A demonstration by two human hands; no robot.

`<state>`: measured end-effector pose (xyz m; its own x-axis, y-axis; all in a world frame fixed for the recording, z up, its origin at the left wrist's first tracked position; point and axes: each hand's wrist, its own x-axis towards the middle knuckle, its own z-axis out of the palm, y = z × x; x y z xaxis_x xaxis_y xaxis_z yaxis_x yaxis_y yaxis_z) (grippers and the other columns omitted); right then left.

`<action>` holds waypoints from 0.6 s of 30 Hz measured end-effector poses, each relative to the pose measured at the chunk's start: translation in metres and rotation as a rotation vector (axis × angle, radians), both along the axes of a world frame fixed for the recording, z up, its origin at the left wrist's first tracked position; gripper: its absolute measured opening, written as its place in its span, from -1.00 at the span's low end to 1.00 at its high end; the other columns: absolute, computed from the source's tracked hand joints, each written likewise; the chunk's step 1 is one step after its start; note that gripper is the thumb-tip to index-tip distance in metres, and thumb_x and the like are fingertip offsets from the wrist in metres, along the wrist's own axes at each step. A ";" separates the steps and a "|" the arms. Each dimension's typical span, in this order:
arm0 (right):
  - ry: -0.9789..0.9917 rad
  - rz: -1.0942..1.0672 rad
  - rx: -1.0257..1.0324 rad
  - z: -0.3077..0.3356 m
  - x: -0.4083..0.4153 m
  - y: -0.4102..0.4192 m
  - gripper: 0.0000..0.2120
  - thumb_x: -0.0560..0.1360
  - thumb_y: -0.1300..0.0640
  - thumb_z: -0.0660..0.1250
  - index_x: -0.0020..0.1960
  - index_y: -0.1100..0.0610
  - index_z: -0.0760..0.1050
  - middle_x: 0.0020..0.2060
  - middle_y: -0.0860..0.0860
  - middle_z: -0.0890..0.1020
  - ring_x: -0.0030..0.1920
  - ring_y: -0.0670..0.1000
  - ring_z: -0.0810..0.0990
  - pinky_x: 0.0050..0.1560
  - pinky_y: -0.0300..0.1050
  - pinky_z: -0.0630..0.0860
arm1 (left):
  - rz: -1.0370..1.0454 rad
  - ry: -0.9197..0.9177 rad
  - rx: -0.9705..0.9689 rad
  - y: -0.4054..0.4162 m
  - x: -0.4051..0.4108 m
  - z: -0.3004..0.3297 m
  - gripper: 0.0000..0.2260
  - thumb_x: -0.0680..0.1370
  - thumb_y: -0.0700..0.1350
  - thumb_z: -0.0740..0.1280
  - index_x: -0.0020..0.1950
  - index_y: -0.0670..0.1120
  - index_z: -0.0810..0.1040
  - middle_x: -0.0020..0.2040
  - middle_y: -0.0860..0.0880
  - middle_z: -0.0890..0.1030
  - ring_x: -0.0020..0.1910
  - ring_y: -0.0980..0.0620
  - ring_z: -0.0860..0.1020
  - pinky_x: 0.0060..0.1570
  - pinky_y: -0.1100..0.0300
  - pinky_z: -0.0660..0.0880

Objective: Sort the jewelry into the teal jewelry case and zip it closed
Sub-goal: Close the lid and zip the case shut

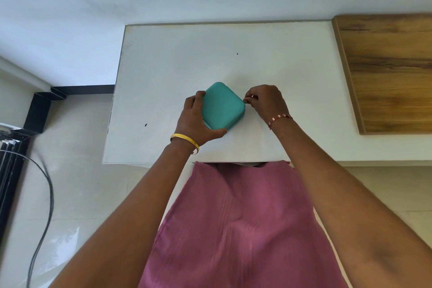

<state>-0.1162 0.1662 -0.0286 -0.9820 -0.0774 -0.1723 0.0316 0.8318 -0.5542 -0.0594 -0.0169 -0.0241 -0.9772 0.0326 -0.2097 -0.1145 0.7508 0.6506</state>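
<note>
On the table, the left hand grips the closed case by its left side while the right hand pinches something small at its right corner.

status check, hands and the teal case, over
Left hand grips teal case, lid down. Right hand pinches at its right corner, likely the zipper pull. No loose jewelry seen on white table. Nothing in the way.
</note>
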 end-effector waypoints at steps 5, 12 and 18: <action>-0.020 -0.492 -0.414 -0.009 0.028 -0.018 -0.84 0.45 0.17 0.34 -0.06 0.27 0.58 -0.18 0.22 0.66 -0.20 0.16 0.63 -0.04 0.07 0.58 | 0.001 -0.008 -0.030 0.002 0.001 0.005 -0.06 0.20 0.03 0.58 0.43 -0.10 0.14 0.34 -0.11 0.28 0.29 -0.06 0.35 0.24 0.21 0.32; -0.122 -0.661 -0.705 -0.003 0.076 -0.053 -0.76 0.44 0.22 0.36 0.08 0.19 0.45 0.00 0.13 0.61 0.04 0.10 0.60 0.06 -0.14 0.51 | 0.066 -0.067 0.041 0.006 0.013 0.007 -0.12 0.28 -0.04 0.54 0.46 -0.10 0.13 0.34 -0.14 0.30 0.32 -0.06 0.33 0.21 0.27 0.27; -0.088 -0.547 -0.564 -0.003 0.086 -0.059 -0.62 0.46 0.21 0.33 0.27 0.22 0.44 0.15 0.13 0.60 0.14 0.09 0.57 0.05 -0.26 0.41 | 0.177 -0.071 0.005 0.000 0.029 0.004 -0.38 0.43 -0.12 0.41 0.44 -0.05 0.25 0.25 -0.19 0.48 0.22 -0.14 0.48 0.23 0.12 0.38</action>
<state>-0.0301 0.1073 -0.0318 -0.8903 0.3138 -0.3301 0.4188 0.2792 -0.8641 -0.0304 -0.0171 -0.0204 -0.9504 -0.1374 -0.2790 -0.2907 0.7116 0.6396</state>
